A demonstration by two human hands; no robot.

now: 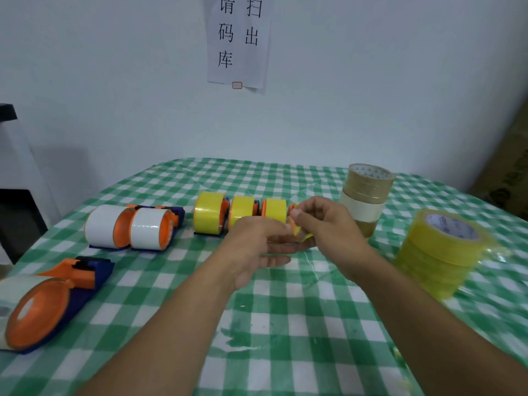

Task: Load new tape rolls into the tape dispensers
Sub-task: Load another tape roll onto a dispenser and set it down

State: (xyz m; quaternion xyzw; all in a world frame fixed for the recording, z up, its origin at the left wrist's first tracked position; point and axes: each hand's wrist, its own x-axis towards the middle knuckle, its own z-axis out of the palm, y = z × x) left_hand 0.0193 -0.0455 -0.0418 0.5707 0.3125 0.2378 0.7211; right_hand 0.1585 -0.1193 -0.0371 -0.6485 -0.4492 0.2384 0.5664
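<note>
Three yellow tape rolls on orange-and-blue dispensers (240, 212) stand in a row at the table's middle. Just right of them, my right hand (323, 224) pinches a small yellow-and-orange piece (295, 228), mostly hidden by my fingers. My left hand (257, 250) sits below it with fingers spread, blurred, touching or nearly touching the same piece. Two white-tape dispensers (131, 227) lie to the left. Another orange-and-blue dispenser (48, 301) with clear tape lies at the near left edge.
A stack of brown and cream tape rolls (367, 195) stands behind my right hand. A stack of yellow-clear rolls (443, 250) stands at the right. The green checked tablecloth (285, 324) covers the table. A paper sign (238, 41) hangs on the wall.
</note>
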